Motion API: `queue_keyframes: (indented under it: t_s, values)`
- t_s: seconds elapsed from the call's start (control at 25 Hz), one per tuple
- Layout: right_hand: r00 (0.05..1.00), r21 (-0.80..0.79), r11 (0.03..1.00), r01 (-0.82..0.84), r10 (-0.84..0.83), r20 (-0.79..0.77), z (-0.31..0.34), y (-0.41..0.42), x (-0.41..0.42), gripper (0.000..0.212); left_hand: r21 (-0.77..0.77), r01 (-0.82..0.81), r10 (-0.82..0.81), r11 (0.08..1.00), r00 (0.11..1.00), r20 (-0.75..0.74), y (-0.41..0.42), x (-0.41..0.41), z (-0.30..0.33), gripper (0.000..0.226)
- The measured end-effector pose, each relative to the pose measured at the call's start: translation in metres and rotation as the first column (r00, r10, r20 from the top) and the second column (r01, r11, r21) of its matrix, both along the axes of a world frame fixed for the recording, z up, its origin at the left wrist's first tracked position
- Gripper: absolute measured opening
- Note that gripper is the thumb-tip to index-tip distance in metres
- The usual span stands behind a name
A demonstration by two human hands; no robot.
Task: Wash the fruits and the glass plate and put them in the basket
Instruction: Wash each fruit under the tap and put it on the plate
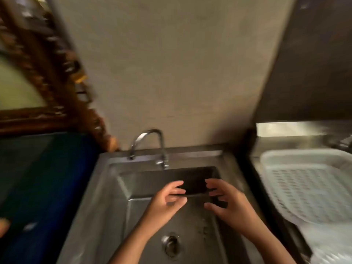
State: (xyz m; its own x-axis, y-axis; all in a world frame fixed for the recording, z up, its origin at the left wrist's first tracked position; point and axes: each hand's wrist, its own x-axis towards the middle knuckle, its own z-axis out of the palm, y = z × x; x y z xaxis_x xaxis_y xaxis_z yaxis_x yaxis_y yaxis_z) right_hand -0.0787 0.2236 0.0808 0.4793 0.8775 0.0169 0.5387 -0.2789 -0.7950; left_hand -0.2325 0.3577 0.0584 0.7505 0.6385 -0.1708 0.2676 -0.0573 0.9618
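Observation:
Both my hands hover over the steel sink (106, 197), fingers spread and slightly curled, facing each other. I see nothing between them. My left hand (165, 201) and my right hand (226, 203) are below the faucet (147, 141), which runs no water. The white perforated plastic basket (308, 183) rests on the steel counter to the right of the sink and looks empty. An orange blurred shape (2, 227) at the left edge may be a fruit. I see no clear glass plate; the frame is motion-blurred.
The sink drain (170, 242) lies between my forearms. A dark blue surface (47, 187) sits left of the sink, under an ornate wooden frame (57, 77). A pale blurred object (329, 250) lies in front of the basket. A plain wall rises behind the faucet.

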Motion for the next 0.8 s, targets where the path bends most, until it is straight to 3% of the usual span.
queue_keyframes:
  t_s: [0.12,0.24,0.36,0.6,0.8]
  values:
    - [0.971,-0.027,0.971,-0.238,0.238,-0.001,-0.009,0.085,-0.066,0.048,-0.023,-0.298,0.297,0.954,0.954,-0.044,0.039,-0.101,-0.008,0.037]
    - [0.899,-0.036,0.9,-0.435,0.432,-0.074,-0.029,0.165,-0.156,0.042,-0.031,-0.568,0.566,0.822,0.822,-0.063,0.066,-0.21,-0.023,0.035]
    - [0.816,-0.063,0.82,-0.57,0.555,-0.161,-0.056,0.227,-0.249,0.041,-0.089,-0.732,0.722,0.676,0.681,-0.119,0.087,-0.308,-0.04,0.031]
    - [0.696,-0.064,0.716,-0.695,0.648,-0.311,-0.107,0.317,-0.423,0.05,-0.118,-0.936,0.919,0.331,0.348,-0.186,0.144,-0.465,-0.075,0.023]
    - [0.657,-0.039,0.675,-0.737,0.702,-0.274,-0.137,0.358,-0.523,0.062,-0.07,-0.965,0.94,0.251,0.261,-0.219,0.194,-0.527,-0.099,0.029]
